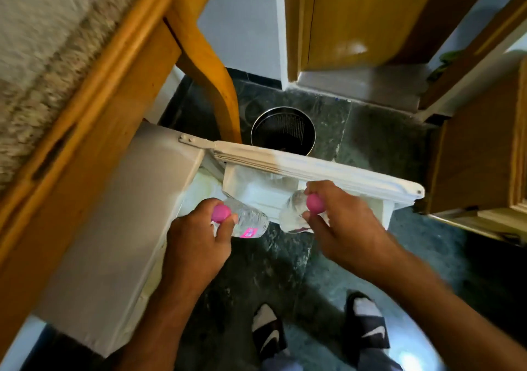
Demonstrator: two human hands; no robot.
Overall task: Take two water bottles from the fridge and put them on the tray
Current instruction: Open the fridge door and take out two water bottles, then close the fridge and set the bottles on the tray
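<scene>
Small white fridge (108, 245) low at left, door (313, 171) open. Left hand (196, 245) fingers closed round the neck of a pink-capped bottle (251, 222), lifted clear in front of the opening. Right hand (342, 228) grips a second bottle (293, 213) just by the door shelf. Both bottles in hand; tray not in view, so carrying and placing remain.

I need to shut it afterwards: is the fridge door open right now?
Open. The fridge door is swung out from the fridge, its inner shelf facing the person.
</scene>
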